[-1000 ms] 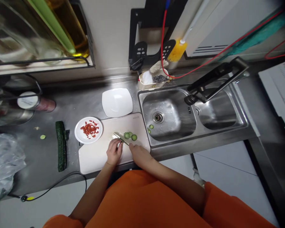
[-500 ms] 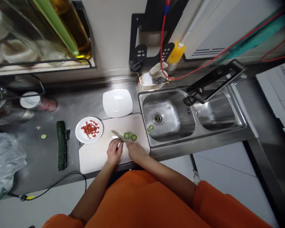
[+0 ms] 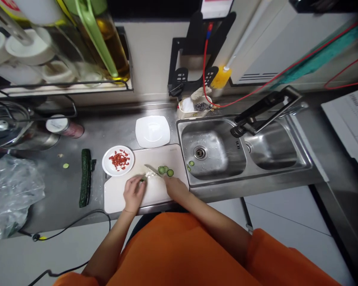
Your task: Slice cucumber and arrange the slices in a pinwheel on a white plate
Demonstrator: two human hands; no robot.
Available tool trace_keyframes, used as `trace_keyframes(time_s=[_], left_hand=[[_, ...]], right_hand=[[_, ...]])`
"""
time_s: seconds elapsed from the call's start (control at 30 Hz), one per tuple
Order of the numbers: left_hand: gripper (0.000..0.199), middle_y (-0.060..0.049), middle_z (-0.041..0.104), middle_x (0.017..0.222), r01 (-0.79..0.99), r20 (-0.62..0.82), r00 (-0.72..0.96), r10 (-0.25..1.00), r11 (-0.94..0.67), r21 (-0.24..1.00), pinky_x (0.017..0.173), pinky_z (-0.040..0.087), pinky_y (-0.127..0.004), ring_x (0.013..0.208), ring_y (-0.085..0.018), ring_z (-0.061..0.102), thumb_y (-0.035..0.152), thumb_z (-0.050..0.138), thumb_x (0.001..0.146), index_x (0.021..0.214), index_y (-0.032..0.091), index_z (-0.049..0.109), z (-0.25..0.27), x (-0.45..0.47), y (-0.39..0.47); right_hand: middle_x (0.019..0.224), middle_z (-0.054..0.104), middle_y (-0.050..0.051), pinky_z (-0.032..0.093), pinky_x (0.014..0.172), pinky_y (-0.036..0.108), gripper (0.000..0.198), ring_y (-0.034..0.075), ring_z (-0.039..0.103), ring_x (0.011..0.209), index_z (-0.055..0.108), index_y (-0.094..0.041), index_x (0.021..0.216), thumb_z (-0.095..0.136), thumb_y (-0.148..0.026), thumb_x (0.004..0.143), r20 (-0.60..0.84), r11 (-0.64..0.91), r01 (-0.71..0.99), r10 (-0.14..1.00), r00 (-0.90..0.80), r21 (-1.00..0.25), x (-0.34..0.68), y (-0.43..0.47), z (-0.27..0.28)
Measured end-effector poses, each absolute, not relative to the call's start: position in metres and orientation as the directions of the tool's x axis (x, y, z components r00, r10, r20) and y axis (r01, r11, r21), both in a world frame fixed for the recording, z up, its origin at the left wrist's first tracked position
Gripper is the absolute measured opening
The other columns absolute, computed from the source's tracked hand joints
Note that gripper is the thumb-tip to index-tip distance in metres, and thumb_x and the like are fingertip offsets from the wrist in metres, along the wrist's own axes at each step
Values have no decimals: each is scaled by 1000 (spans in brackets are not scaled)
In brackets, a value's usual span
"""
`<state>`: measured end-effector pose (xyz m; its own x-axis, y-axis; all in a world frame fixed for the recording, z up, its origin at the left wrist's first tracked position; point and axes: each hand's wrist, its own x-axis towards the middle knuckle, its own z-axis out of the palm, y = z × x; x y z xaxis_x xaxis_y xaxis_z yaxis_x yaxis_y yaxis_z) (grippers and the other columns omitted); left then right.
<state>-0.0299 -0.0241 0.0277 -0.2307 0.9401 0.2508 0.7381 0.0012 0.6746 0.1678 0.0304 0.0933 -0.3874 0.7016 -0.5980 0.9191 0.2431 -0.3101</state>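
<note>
My right hand (image 3: 176,189) is closed round the handle of a kitchen knife (image 3: 153,169), whose blade points up and left across the white cutting board (image 3: 119,200). On the left part of the board, my left hand (image 3: 133,194) pinches a small dark-green cucumber piece (image 3: 142,180) at its fingertips, a little apart from the blade. Several cucumber slices (image 3: 166,171) lie just right of the blade. Pale bits or wet glints show under the knife; I cannot tell which. A white plate of chopped red pieces (image 3: 119,160) overlaps the board's upper left corner.
Behind the board stands a white square dish (image 3: 152,131). A long cucumber (image 3: 85,178) lies to the left, near a plastic bag (image 3: 12,194). On the right is a double sink (image 3: 213,147) with a black faucet (image 3: 265,111). A bottle rack (image 3: 77,85) overhangs the back left.
My left hand has moved left, away from the knife, with the green piece now showing at its fingertips. The knife stays over the board. The whole view has shifted slightly.
</note>
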Motion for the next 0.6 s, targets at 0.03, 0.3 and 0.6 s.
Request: trace_keyframes(time_s=[0.03,0.3,0.6], left_hand=[[19,-7,62,96,754,257,-268,928,35,656,85,48,-33,93,-17,58,30,57,82,95,19,62,30,-42,-30],[14,-9,59,94,830,310,-474,824,300,471,86,45,-35,95,-20,55,30,59,78,79,17,61,10,-107,-64],[16,-10,57,98,839,292,-299,909,104,535,92,41,-43,101,-23,52,30,57,81,90,17,60,34,-57,-38]], right_hand=[[97,61,11,43,72,29,33,21,61,88,48,-18,114,29,-9,88,-582,263,916,710,-397,-304,171,30,95],[111,48,12,41,70,29,25,18,56,83,49,-17,111,36,-17,90,-473,387,889,754,-457,-243,200,35,99],[102,49,11,38,68,27,19,18,52,82,50,-17,106,38,-17,91,-392,422,895,806,-442,-143,217,34,82]])
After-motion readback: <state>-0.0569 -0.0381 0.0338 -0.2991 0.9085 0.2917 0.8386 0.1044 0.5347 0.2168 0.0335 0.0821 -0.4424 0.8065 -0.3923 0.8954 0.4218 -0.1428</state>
